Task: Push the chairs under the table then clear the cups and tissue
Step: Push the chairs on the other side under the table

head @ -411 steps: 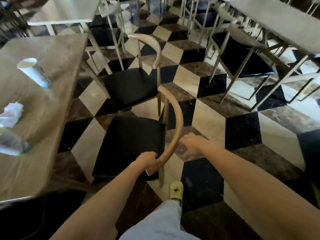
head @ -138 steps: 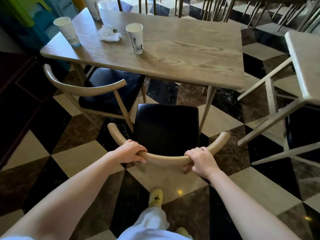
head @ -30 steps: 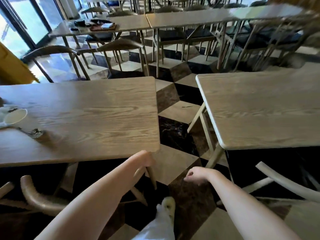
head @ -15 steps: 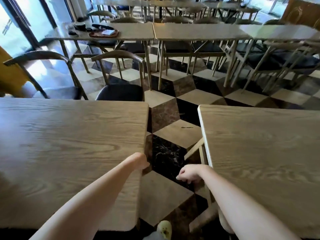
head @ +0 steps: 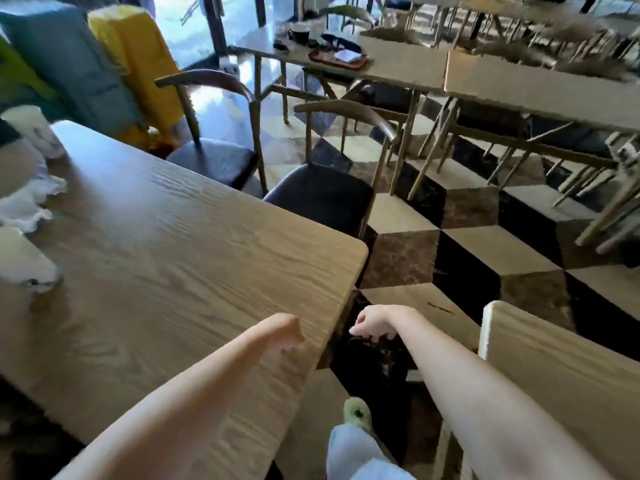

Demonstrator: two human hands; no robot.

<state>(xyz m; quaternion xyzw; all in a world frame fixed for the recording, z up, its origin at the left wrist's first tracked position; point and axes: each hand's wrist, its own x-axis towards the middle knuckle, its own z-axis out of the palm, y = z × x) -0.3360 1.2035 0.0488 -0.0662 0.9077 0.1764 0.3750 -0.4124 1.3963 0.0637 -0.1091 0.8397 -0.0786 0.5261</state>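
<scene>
The wooden table (head: 180, 258) fills the left of the view. At its left edge stand a white paper cup (head: 26, 261), a crumpled white tissue (head: 24, 202) and a second white cup (head: 33, 129) further back. Two chairs with black seats stand beyond the table's far side, pulled out: the nearer chair (head: 322, 195) and the farther chair (head: 211, 157). My left hand (head: 285, 332) hovers over the table's near right corner, fingers curled, holding nothing. My right hand (head: 372, 323) hangs over the aisle floor, loosely curled and holding nothing.
Another wooden table (head: 561, 382) stands at the lower right, across a narrow aisle of checkered floor (head: 485, 247). Further tables (head: 519, 84) with chairs fill the back. One back table carries a tray (head: 337, 58) and a dark mug. Yellow and teal cushions (head: 138, 64) stand at the back left.
The view has swung left: the cups and tissue have come back into sight, and the two far chairs are closer. Both hands stay curled with nothing in them.
</scene>
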